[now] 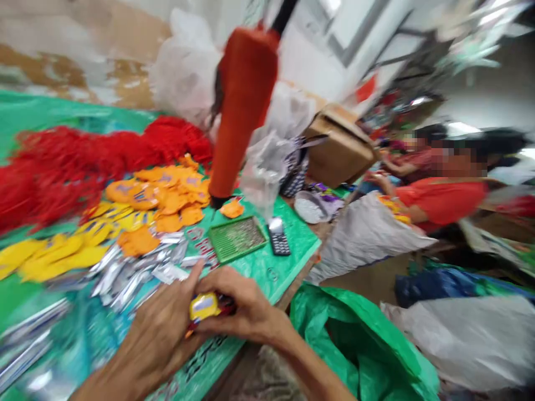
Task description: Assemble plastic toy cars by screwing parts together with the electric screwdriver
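My left hand point(167, 320) and my right hand point(240, 306) meet near the table's front edge, both closed around a small yellow piece point(204, 306) with dark red parts. A pale patch shows on its top; the fingers hide the rest, and blur obscures its exact kind. Just beyond my left hand lies a heap of silver metal strips point(125, 278). Past my fingers sits a green ribbed tray point(218, 240) strewn with tiny metal bits. An orange-red electric screwdriver point(246, 94) hangs tip down above the table, apart from both hands.
Yellow pieces point(62, 256), orange pieces point(175, 192) and red stringy bundles point(96, 156) cover the table's left. A keypad phone point(278, 236) lies right of the tray. A cardboard box point(340, 147), white sack point(363, 234), green bag point(376, 345) and seated people point(443, 200) are rightward.
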`<action>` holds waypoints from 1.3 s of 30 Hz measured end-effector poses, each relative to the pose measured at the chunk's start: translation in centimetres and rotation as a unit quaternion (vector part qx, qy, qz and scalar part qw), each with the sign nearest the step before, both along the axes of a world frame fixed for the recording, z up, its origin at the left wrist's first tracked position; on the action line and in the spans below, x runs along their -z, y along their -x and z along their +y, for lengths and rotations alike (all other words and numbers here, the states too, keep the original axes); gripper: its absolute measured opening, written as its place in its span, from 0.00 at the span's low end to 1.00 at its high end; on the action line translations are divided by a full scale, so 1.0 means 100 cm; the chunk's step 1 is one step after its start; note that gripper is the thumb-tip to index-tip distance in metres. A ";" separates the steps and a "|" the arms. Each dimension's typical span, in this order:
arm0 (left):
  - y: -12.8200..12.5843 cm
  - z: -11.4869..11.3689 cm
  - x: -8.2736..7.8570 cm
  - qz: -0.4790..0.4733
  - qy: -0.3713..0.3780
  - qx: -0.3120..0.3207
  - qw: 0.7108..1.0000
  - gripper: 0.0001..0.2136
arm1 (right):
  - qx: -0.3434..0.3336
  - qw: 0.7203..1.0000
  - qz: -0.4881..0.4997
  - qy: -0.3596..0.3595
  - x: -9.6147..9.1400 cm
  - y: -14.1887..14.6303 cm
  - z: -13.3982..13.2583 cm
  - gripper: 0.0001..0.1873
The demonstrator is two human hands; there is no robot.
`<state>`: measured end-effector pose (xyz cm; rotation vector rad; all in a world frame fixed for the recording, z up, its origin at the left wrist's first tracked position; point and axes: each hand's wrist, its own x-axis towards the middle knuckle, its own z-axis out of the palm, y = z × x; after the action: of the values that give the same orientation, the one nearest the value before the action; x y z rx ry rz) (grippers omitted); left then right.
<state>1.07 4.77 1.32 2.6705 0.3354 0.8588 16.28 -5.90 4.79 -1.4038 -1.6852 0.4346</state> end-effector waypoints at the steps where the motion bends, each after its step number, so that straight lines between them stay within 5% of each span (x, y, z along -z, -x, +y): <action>1: 0.002 -0.001 -0.002 0.028 0.001 0.013 1.000 0.32 | 0.006 1.000 0.020 0.002 -0.002 -0.002 -0.001 0.19; 9: 0.002 0.000 -0.008 0.062 0.051 0.053 0.995 0.39 | 0.041 0.989 0.092 0.113 -0.004 -0.008 -0.003 0.19; 19: 0.002 -0.001 -0.009 0.072 0.054 0.045 0.995 0.41 | 0.093 0.986 0.137 0.036 0.015 0.000 -0.009 0.16; 28: 0.004 0.000 -0.013 0.078 0.054 0.056 0.994 0.43 | 0.150 0.978 0.144 0.016 0.011 -0.018 -0.023 0.21; 39: 0.002 0.000 -0.011 0.077 0.045 0.054 0.995 0.42 | 0.120 0.989 0.080 0.042 0.012 -0.008 -0.017 0.20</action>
<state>0.84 4.74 2.37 2.6490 0.2543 0.5941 17.07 -7.57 3.63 -1.5688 -1.3645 0.4723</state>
